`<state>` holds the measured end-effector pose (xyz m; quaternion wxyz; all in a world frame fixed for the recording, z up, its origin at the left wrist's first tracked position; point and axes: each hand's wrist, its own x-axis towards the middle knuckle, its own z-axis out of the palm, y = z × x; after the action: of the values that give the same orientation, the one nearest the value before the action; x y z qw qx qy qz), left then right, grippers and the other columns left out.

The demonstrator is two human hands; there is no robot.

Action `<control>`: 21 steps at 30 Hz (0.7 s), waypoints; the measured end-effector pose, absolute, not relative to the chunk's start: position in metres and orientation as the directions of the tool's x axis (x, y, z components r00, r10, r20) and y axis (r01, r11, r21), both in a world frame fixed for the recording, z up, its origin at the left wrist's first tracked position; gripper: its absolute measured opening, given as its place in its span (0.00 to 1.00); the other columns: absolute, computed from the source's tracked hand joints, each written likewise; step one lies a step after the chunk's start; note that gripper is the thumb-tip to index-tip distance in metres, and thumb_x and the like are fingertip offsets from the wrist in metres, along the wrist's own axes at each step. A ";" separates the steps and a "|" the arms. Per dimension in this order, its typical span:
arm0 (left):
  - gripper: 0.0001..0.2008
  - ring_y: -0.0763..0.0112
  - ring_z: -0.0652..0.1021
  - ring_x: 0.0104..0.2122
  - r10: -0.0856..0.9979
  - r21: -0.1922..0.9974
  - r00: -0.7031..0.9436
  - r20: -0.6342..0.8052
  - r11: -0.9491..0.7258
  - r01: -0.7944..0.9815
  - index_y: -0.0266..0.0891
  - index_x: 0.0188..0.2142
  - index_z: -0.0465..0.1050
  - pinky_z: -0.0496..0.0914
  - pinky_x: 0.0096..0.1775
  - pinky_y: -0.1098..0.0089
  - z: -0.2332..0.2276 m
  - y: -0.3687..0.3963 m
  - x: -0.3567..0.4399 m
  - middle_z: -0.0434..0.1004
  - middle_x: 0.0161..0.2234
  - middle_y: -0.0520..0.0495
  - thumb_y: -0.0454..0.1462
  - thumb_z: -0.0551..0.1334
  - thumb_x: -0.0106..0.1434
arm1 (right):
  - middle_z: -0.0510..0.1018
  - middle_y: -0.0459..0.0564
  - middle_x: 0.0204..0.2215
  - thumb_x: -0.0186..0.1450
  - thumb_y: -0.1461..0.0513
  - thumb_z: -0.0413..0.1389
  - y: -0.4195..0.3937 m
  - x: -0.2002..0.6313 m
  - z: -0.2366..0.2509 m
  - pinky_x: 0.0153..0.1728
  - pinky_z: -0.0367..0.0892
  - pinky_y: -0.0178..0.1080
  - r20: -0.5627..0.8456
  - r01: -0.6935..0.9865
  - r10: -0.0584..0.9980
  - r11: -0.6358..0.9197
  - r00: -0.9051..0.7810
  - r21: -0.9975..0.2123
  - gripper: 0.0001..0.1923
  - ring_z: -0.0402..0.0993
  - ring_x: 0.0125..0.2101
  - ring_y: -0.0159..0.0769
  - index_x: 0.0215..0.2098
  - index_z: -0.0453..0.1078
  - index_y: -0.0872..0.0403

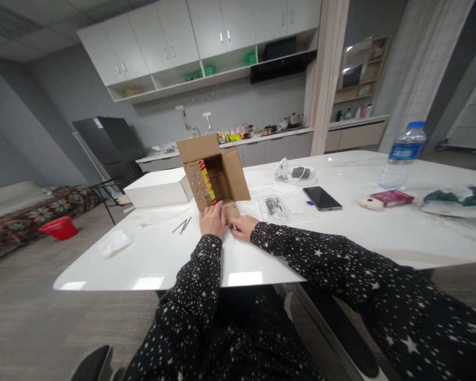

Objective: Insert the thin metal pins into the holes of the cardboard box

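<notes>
An opened brown cardboard box (219, 182) stands tilted on the white table in front of me, its flaps spread and a yellow-and-red printed tape strip (207, 182) along one side. My left hand (213, 218) grips the box's lower left edge, with the fingers over the cardboard. At the lower right corner, my right hand (244, 227) is curled, its fingertips closed on the bottom flap. The inside of the box is dark, and I cannot make out any contents. Left of my hands lie thin dark metal rods (183, 225).
A white box (158, 188) stands behind on the left, with a crumpled white wrapper (114, 243) nearer. Rightward lie a clear bag of small parts (275, 209), a phone (322, 198), a white cabled device (297, 173), a dark red pack (392, 198) and a water bottle (403, 156).
</notes>
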<state>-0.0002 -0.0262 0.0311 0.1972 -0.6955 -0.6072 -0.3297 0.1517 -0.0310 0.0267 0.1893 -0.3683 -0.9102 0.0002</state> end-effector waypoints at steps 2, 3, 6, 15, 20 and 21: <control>0.20 0.58 0.71 0.46 0.723 0.116 0.043 0.690 -0.169 0.979 0.42 0.54 0.67 0.61 0.46 0.60 0.032 -0.028 0.001 0.77 0.44 0.42 0.42 0.47 0.68 | 0.79 0.51 0.33 0.64 0.61 0.49 -0.030 0.152 0.026 0.34 0.60 0.34 0.346 0.669 0.669 0.730 -0.658 -0.139 0.11 0.74 0.34 0.37 0.42 0.69 0.54; 0.20 0.58 0.71 0.46 0.728 0.112 0.040 0.685 -0.160 0.981 0.42 0.54 0.66 0.61 0.47 0.60 0.033 -0.029 0.002 0.76 0.44 0.42 0.42 0.47 0.68 | 0.79 0.51 0.33 0.64 0.61 0.49 -0.030 0.151 0.025 0.34 0.60 0.34 0.348 0.669 0.668 0.731 -0.658 -0.138 0.11 0.74 0.34 0.37 0.42 0.69 0.54; 0.20 0.58 0.70 0.47 0.737 0.113 0.031 0.676 -0.146 0.983 0.42 0.55 0.66 0.61 0.46 0.60 0.034 -0.030 0.003 0.76 0.45 0.43 0.42 0.46 0.68 | 0.79 0.51 0.33 0.64 0.60 0.49 -0.029 0.151 0.024 0.34 0.60 0.35 0.351 0.670 0.668 0.730 -0.656 -0.136 0.11 0.74 0.34 0.37 0.42 0.69 0.54; 0.21 0.58 0.70 0.47 0.741 0.118 0.028 0.671 -0.143 0.983 0.41 0.56 0.65 0.61 0.47 0.59 0.033 -0.033 0.003 0.75 0.45 0.42 0.42 0.46 0.68 | 0.78 0.51 0.32 0.63 0.60 0.50 -0.030 0.152 0.025 0.33 0.59 0.35 0.354 0.674 0.670 0.726 -0.652 -0.134 0.11 0.73 0.32 0.37 0.41 0.69 0.54; 0.21 0.58 0.70 0.47 0.749 0.123 0.025 0.662 -0.142 0.982 0.41 0.56 0.65 0.61 0.48 0.60 0.033 -0.033 0.003 0.75 0.46 0.41 0.41 0.45 0.68 | 0.78 0.51 0.33 0.63 0.60 0.50 -0.031 0.151 0.026 0.34 0.59 0.35 0.343 0.681 0.679 0.720 -0.649 -0.136 0.11 0.74 0.33 0.37 0.41 0.69 0.54; 0.21 0.58 0.70 0.47 0.752 0.126 0.021 0.659 -0.138 0.982 0.41 0.56 0.65 0.61 0.48 0.60 0.033 -0.033 0.003 0.75 0.46 0.41 0.40 0.45 0.68 | 0.79 0.51 0.33 0.64 0.60 0.50 -0.031 0.151 0.027 0.34 0.60 0.35 0.342 0.682 0.681 0.718 -0.648 -0.138 0.11 0.74 0.33 0.37 0.42 0.69 0.54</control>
<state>0.0034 -0.0329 0.0331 0.1881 -0.6894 -0.6291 -0.3061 0.1513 -0.0310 0.0267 0.1877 -0.3753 -0.9077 -0.0016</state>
